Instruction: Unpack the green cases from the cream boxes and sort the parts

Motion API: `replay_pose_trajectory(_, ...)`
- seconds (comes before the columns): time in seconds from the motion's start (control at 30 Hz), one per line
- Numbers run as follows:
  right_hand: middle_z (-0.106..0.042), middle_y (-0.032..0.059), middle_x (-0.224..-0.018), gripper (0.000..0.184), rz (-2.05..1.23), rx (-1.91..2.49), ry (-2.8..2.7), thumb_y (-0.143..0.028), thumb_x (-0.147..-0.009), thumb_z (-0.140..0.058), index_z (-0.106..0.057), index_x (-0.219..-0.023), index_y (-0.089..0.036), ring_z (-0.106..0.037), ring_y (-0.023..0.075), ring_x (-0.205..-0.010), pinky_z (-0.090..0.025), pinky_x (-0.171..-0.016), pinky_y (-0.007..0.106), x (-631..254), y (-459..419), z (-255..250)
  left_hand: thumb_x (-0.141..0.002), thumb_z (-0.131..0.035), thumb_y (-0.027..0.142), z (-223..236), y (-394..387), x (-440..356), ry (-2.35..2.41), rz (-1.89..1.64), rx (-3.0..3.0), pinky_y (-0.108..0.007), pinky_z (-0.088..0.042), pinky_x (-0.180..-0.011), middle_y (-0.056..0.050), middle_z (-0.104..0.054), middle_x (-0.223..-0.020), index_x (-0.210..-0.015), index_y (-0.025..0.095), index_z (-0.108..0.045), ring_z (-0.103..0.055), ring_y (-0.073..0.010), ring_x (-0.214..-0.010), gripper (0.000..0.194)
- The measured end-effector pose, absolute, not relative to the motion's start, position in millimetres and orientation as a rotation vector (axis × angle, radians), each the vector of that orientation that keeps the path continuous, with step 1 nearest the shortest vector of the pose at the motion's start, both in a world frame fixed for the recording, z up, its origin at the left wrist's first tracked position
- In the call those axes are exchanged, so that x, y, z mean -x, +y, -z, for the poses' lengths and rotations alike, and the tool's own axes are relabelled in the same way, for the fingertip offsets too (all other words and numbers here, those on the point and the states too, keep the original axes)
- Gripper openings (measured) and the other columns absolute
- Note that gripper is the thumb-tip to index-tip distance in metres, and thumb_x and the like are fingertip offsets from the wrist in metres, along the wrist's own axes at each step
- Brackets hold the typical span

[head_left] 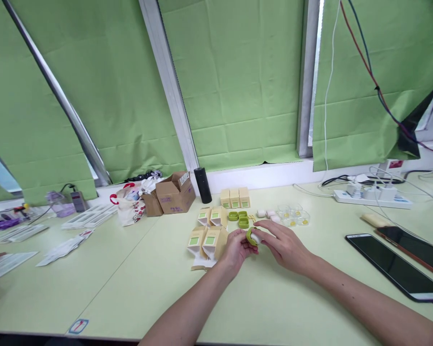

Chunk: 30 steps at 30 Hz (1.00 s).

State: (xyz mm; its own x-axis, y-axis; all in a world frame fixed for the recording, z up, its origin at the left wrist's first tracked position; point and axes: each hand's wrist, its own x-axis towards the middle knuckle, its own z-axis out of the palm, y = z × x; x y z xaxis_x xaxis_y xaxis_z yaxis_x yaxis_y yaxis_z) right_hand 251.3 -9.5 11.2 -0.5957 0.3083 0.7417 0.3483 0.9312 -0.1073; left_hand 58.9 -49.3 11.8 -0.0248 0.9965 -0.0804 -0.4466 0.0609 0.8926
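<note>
i have a pale tabletop across the lower view, with a brown box near its back edge. my right hand and left hand meet above the tabletop's middle. four cartons stand just left of them. three small trays lie beyond. my left fingers hold a green cup; my right fingers touch the white piece inside it, but i cannot tell if they grip.

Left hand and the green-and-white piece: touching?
Touching. The head view shows the left hand's fingers against the green side of the green-and-white piece, no gap between.
</note>
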Motion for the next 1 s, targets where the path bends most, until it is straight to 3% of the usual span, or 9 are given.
replay_pose_trajectory(0.37, -0.065, 0.0173, -0.14, 0.048, 0.14, 0.409, -2.216, -0.01, -0.102, -0.043, -0.047, -0.148, -0.021, -0.066, 0.0277, -0.127, -0.063, -0.097, 0.047, -252.1, -6.3, -7.7, -0.075, -0.078, 0.043, -9.0, -46.5, -58.0, 1.031, -1.465, -0.977, -0.027, -0.049, -0.058, -0.001, -0.064, -0.072, -0.086, 0.018, -0.058, -0.061, -0.015, -0.063, 0.034)
replay_pose_trajectory(0.47, -0.065, 0.0172, -0.141, 0.048, 0.097, 0.405, -2.193, -0.009, -0.102, -0.043, -0.045, -0.148, -0.021, -0.065, 0.0278, -0.129, -0.063, -0.099, 0.047, -252.0, -8.1, -10.8, -0.081, -0.075, 0.046, -13.0, -47.5, -56.8, 1.158, -1.607, -1.153, -0.024, -0.046, -0.057, -0.004, -0.066, -0.084, -0.092, 0.018, -0.06, -0.061, -0.0152, -0.07, 0.033)
replay_pose_trajectory(0.6, -0.066, 0.0165, -0.14, 0.047, 0.03, 0.417, -2.184, -0.012, -0.103, -0.044, -0.042, -0.149, -0.022, -0.065, 0.0277, -0.129, -0.063, -0.099, 0.049, -252.0, -7.7, -8.9, -0.091, -0.067, 0.039, -20.8, -56.4, -55.8, 1.242, -1.732, -1.454, -0.026, -0.05, -0.07, -0.01, -0.07, -0.106, -0.103, 0.018, -0.063, -0.064, -0.0194, -0.094, 0.025)
replay_pose_trajectory(0.8, -0.069, 0.0161, -0.133, 0.042, -0.026, 0.494, -2.204, -0.016, -0.104, -0.044, -0.042, -0.145, -0.022, -0.07, 0.0289, -0.119, -0.064, -0.093, 0.049, -254.1, -3.9, -4.1, -0.098, -0.059, 0.033, -20.5, -67.6, -60.5, 1.225, -1.585, -1.741, -0.027, -0.055, -0.071, -0.013, -0.069, -0.117, -0.123, 0.019, -0.066, -0.063, -0.0198, -0.094, 0.03)
replay_pose_trajectory(1.0, -0.071, 0.0159, -0.121, 0.034, -0.044, 0.547, -2.232, -0.02, -0.104, -0.045, -0.045, -0.139, -0.021, -0.073, 0.0273, -0.101, -0.064, -0.082, 0.045, -254.5, -2.7, -1.8, -0.097, -0.062, 0.041, -12.8, -66.0, -65.3, 1.195, -1.491, -1.725, -0.03, -0.064, -0.067, -0.016, -0.067, -0.117, -0.134, 0.017, -0.063, -0.066, -0.0218, -0.093, 0.044)
